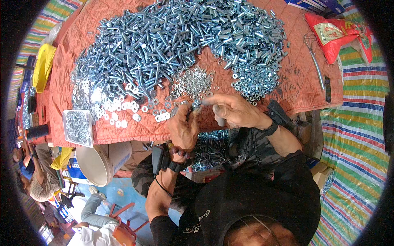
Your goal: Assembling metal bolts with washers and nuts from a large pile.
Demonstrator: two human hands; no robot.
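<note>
The left hand [183, 128] has its fingers pinched shut on a small bolt [195, 107]; the right hand [232, 110] curls around a metal sleeve [219, 115], at the near tabletop [312, 82] edge. This looks like assembling hardware, calling for careful alignment. Loose washers [193, 82] and a far bolt heap [164, 37] crowd close.

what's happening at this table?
A person sits at an orange quilted cloth heaped with silvery bolts, sleeves and nuts, with flat washers spread nearer. The left hand and right hand meet at the table edge, pinching small metal parts between the fingertips; the right hand also holds a short bolt. A clear tray of small nuts and a white bucket sit to the left.
</note>
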